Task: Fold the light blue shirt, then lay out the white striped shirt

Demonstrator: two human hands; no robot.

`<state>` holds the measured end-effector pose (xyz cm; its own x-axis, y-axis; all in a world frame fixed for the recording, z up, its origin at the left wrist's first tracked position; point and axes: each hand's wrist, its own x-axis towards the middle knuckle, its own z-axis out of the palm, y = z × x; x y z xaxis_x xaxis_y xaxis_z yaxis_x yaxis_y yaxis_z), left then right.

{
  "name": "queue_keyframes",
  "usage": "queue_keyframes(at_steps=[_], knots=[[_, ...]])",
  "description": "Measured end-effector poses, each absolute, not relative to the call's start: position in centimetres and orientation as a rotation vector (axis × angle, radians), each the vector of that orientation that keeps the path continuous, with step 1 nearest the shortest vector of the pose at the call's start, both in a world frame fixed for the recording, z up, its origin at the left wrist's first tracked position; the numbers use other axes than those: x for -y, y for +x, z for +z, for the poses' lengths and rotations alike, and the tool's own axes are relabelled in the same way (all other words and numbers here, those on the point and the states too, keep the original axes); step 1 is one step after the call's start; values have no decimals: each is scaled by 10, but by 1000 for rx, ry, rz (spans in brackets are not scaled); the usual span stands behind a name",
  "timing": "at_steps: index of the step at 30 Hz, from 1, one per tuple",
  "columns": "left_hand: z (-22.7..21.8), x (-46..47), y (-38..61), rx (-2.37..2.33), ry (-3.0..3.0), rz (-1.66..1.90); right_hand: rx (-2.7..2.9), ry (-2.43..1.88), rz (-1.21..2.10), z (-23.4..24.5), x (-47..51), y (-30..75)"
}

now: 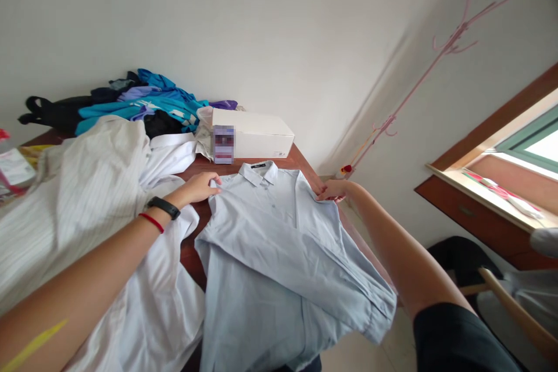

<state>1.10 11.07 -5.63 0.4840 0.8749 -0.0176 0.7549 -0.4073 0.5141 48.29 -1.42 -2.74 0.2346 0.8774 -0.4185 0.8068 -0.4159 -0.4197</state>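
A light blue collared shirt point(279, 250) lies spread on a brown table point(300, 158), collar toward the far wall. My left hand point(198, 187) is closed on the shirt's left shoulder edge; a black band and a red string circle that wrist. My right hand point(332, 190) pinches the shirt's right shoulder near the table's right edge. One sleeve lies folded across the shirt's front toward the lower right.
White and striped shirts point(96, 209) are heaped on the left. A pile of blue, purple and black clothes point(143, 106) sits at the back, next to a white box point(257, 135). A pink coat stand point(418, 78) leans at the right wall, near a window sill point(492, 197) and chair.
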Motion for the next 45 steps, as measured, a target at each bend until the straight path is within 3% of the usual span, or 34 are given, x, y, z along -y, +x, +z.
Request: queue_keyframes(at_steps=[5, 11, 15, 18, 21, 25, 30, 35, 40, 45], knots=[[-28, -59, 38, -1459, 2575, 497, 1675, -2441, 996, -31, 21, 489], [-6, 83, 102, -167, 2754, 300, 1623, -2429, 566, -34, 47, 483], [-24, 143, 119, 96, 2927, 275, 1563, -2389, 359, -20, 87, 485], [-37, 158, 129, 203, 3031, 323, 1617, -2306, 509, -13, 125, 482], [-48, 163, 145, 292, 3115, 399, 1597, -2194, 892, -16, 159, 471], [-53, 162, 154, 293, 3205, 430, 1547, -2156, 1106, -24, 194, 450], [-34, 159, 140, 110, 3190, 250, 1745, -2222, 621, -17, 232, 442], [-23, 180, 151, 49, 3126, 181, 1820, -2159, 902, -21, 272, 450], [-47, 200, 166, -210, 3019, 75, 1841, -2115, 899, -24, 292, 443], [-57, 200, 159, -315, 2832, 316, 1260, -1641, 1291, -2, 290, 394]])
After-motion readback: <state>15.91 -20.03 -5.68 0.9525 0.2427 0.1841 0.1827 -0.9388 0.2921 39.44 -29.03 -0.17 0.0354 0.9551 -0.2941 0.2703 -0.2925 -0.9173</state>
